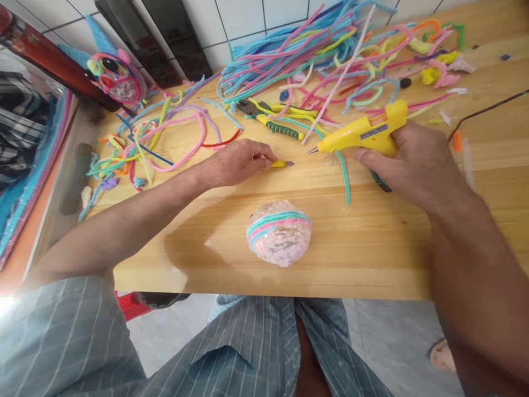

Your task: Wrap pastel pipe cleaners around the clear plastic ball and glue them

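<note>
My right hand (413,160) is closed round the handle of a yellow glue gun (363,132), whose nozzle points left just above the wooden table (372,253). My left hand (237,162) rests on the table and pinches a short yellow piece with a grey tip (283,164), lying a little left of the nozzle. In front of both hands sits a pink ball wrapped in clear film (279,232), ringed with teal and pink pipe cleaners. A teal pipe cleaner (345,179) lies under the gun.
A big heap of coloured pipe cleaners (314,55) covers the back of the table. Yellow-handled pliers (273,118) lie among them. A pipe-cleaner figure (115,74) stands at the back left. A black cord (483,113) runs off to the right. The table's near edge is by my lap.
</note>
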Action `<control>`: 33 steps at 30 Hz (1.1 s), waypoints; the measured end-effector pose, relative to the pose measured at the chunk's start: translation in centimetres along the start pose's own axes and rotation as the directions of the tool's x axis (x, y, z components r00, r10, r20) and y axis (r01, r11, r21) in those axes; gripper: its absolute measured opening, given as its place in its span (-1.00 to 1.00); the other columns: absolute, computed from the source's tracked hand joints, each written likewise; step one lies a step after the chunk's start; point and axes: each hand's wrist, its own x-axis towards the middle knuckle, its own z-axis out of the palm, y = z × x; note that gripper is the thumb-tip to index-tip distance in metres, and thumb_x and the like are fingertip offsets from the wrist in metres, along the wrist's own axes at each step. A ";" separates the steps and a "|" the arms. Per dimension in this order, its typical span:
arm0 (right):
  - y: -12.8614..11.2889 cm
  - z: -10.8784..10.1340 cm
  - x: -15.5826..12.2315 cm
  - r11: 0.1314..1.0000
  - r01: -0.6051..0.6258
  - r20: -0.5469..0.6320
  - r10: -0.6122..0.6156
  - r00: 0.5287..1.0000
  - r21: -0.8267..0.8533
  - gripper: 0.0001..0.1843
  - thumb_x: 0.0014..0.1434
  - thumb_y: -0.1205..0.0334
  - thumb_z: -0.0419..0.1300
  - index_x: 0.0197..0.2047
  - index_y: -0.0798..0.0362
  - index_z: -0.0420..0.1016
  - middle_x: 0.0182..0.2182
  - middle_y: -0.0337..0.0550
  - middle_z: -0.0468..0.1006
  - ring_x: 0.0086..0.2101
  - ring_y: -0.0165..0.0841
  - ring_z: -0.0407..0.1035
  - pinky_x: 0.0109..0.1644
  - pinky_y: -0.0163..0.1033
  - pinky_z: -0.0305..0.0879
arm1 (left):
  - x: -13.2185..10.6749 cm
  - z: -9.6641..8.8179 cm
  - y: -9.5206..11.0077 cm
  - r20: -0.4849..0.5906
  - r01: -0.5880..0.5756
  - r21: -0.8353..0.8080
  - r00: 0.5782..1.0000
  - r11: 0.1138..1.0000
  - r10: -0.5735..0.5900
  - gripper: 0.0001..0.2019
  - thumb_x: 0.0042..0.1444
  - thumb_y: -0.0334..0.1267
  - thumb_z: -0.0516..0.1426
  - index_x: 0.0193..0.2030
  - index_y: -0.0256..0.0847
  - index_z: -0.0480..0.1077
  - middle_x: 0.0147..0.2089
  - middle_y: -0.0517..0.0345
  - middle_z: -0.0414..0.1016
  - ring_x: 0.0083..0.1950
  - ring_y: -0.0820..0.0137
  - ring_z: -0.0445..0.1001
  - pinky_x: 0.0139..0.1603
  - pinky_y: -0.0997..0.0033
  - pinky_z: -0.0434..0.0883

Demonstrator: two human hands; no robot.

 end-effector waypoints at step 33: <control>-0.1 1.0 0.2 0.992 -0.052 0.059 0.059 0.997 -0.113 -0.59 0.23 -0.12 0.31 -0.01 -0.02 0.68 -0.26 -0.06 0.72 -0.23 -0.04 0.60 -0.18 -0.10 0.34 | 0.0 2.1 -1.0 -0.123 -0.120 -0.057 0.986 0.991 0.113 -0.69 0.44 -0.25 0.16 0.11 -0.16 0.75 -0.03 0.08 0.85 -0.05 0.30 0.75 -0.02 0.35 0.54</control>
